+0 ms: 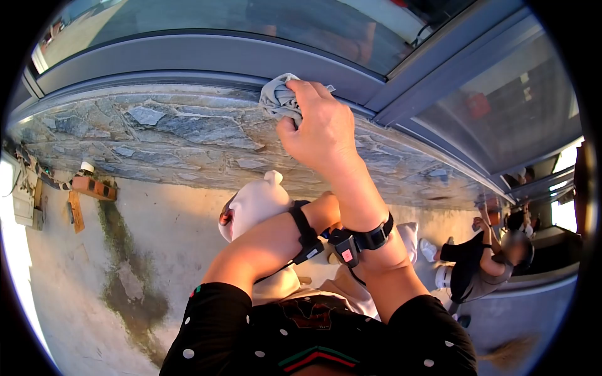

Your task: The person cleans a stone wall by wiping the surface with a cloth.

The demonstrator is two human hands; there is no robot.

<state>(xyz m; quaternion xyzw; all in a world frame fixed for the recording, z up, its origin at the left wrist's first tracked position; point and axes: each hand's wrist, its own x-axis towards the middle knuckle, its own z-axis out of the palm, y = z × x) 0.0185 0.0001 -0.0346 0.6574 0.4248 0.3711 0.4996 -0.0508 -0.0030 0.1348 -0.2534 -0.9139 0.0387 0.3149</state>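
Observation:
My right hand (321,122) is closed around a crumpled grey cloth (279,97). It presses the cloth against the ledge where the grey metal window frame (207,57) meets the stone wall (188,125). The thumb and fingers grip the cloth's right side. My left hand (327,212) is lower down, beside my right forearm; that forearm covers most of it, so its fingers are hidden. Black straps with small devices are on both my forearms.
A pale rounded cloth shape (258,203) is just left of my hands. At right, another person (486,266) crouches by the wall. Bricks (94,187) and a wooden piece (76,212) lie on the concrete floor (182,232) at left. A glass pane (188,19) rises above the frame.

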